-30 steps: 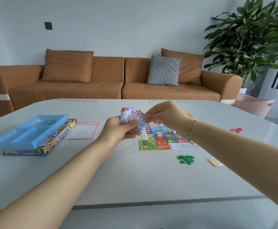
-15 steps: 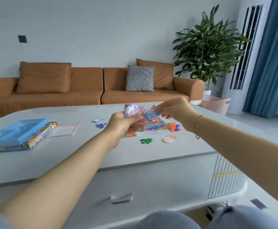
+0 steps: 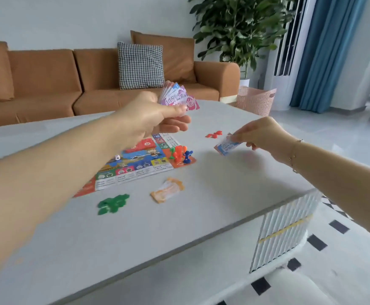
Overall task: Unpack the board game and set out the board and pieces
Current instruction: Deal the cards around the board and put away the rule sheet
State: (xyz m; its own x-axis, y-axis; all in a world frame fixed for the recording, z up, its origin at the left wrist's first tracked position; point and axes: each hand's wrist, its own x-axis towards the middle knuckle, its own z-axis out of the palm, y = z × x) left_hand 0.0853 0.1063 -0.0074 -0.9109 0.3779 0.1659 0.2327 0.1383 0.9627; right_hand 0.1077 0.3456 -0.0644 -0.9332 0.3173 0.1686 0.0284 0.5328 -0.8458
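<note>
My left hand holds a fanned stack of pink and purple paper notes above the colourful game board, which lies flat on the grey table. My right hand pinches a blue paper note low over the table, to the right of the board. Red, green and blue pawns stand on the board's near right corner, and a white die lies on it. Orange notes and green tokens lie in front of the board; red tokens lie behind it.
A brown sofa with a checked cushion stands behind the table. A pink basket, a large plant and blue curtains are at the right. The table's front edge runs diagonally, with tiled floor beyond its ribbed right end.
My right hand has drawn a blue note off the stack and carried it down and right toward the table. The view has swung right, so the blue tray and box have left the frame.
</note>
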